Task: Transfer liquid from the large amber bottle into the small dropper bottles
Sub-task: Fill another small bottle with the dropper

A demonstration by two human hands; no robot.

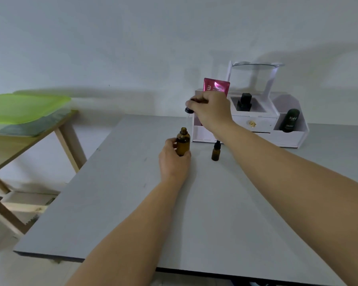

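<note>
Grey tabletop [132,203], pale wall [112,48]. The left hand [173,159] grips the open, upright large amber glass bottle [183,144], contents unreadable. Above that grip the right hand [212,109] pinches a black dropper cap [189,110], pipette [187,120] barely visible. Right of the grip stands a small amber dropper bottle [215,153], top partly hidden.

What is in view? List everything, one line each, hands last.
large bottle: one, amber, uncapped, table centre
small bottle: one, amber, black cap, right of it
dropper: one, black top, above the large bottle
table: one, grey, foreground
organizer: one, white, far right on table
pouch: one, pink, organizer's left end
flask: one, black, organizer's middle
tube: one, dark, organizer's right
side table: one, wooden, left
lid: one, green, on side table
left grip: one, bare, holds large bottle
right grip: one, bare, pinches dropper
</note>
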